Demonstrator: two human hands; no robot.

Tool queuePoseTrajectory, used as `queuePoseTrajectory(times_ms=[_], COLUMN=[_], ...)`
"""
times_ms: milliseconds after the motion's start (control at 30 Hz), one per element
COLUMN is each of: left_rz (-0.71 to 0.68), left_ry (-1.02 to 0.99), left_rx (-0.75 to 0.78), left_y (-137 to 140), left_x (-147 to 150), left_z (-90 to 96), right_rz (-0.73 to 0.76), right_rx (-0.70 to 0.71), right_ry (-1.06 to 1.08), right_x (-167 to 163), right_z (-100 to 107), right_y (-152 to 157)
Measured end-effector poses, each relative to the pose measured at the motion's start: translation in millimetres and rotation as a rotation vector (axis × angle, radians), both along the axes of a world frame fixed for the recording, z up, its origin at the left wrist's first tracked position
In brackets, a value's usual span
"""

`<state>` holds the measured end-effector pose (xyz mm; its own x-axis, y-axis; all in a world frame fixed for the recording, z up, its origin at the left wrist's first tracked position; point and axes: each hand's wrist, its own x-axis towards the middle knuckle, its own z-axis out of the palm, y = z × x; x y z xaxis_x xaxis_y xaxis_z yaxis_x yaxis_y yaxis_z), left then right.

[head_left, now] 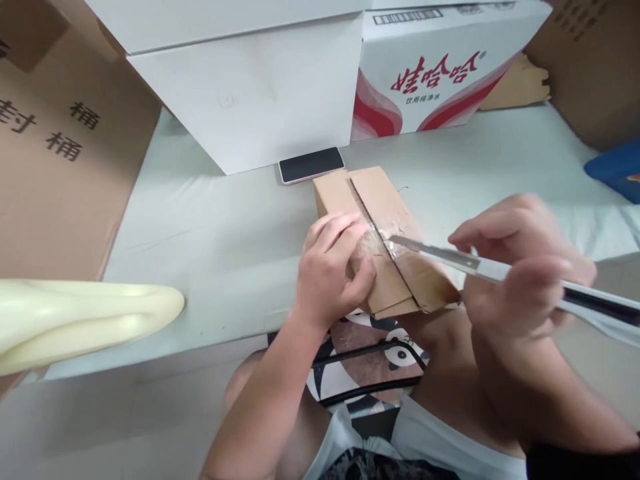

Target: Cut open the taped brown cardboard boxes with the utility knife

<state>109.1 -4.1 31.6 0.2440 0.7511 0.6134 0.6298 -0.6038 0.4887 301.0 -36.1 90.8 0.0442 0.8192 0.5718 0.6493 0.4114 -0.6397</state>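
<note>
A small brown cardboard box [400,273] rests at the table's near edge, its top flaps meeting along a dark seam. Clear tape [395,247] crosses the seam, wrinkled and shiny. My left hand [335,260] lies on the box's left flap, fingers curled and pressed onto the cardboard. In my right hand [520,260] is a white utility knife [493,268], gripped by its handle to the right of the box. The extended blade points left, and its tip is at the tape beside the seam.
A phone [313,165] lies behind the box, against a white carton [260,93]. Beside that stands a red-and-white printed carton [430,87]. A large cardboard box [65,173] and a pale yellow smooth object [90,320] are at left. A blue object [615,170] sits at right.
</note>
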Motion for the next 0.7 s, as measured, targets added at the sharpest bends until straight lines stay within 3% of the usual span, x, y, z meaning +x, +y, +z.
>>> queuePoseTrajectory(times_ms=[67, 133, 300, 533, 700], left_rz=[0.002, 0.01, 0.015, 0.038, 0.031], left_ry=[-0.024, -0.042, -0.076, -0.152, -0.147], left_rx=[0.017, 0.015, 0.026, 0.065, 0.063], left_y=[2, 2, 1, 5, 4], left_x=[0, 1, 5, 10, 10], left_z=[-4.8, -7.9, -12.0, -16.8, -17.9], right_rz=[-0.047, 0.001, 0.184, 0.14, 0.082], right_rx=[-0.065, -0.088, 0.019, -0.224, -0.29], right_ry=[0.025, 0.034, -0.063, -0.039, -0.066], right_x=[-4, -8, -12, -11, -13], right_z=[2, 3, -3, 1, 3], right_y=[-6, -9, 2, 9, 13])
